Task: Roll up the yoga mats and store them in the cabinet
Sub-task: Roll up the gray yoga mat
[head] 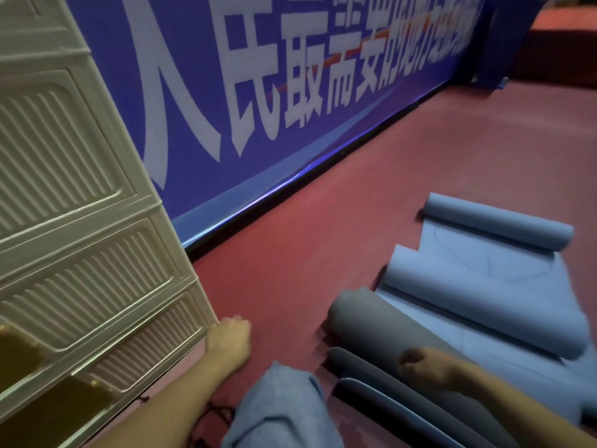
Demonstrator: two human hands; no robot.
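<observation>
**Mats on the floor, my left hand at the cabinet corner**

The grey yoga mat [387, 331] lies on the red floor [323, 253] in front of me, rolled into a thick tube at its far end, with a flat dark part coming toward my knee. Just beside it, on the far side, are the blue yoga mats [484, 286]. One blue roll [497, 221] lies at the far end, another looser roll is nearer, touching the grey one, and flat blue sheet shows between them. None of the mats is inside the cabinet [64, 221]; they are apart from it, with bare floor between.

My right hand [423, 362] is over the flat part of the grey mat. Its fingers are curled in, like a loose fist, but the picture is blurred and I cannot tell if they pinch the mat edge or hold nothing.

My left hand [229, 334] reaches to the low corner of the cabinet. The fingers are bent and together at the edge of the lowest panel; whether they truly grip the edge I cannot tell.

The cabinet is cream coloured plastic with ribbed panels, one above the other, standing at my left. My knee [277, 409] in blue cloth is between my two arms. Behind stands a blue banner [258, 92] with big white characters, reaching down to the floor.
</observation>
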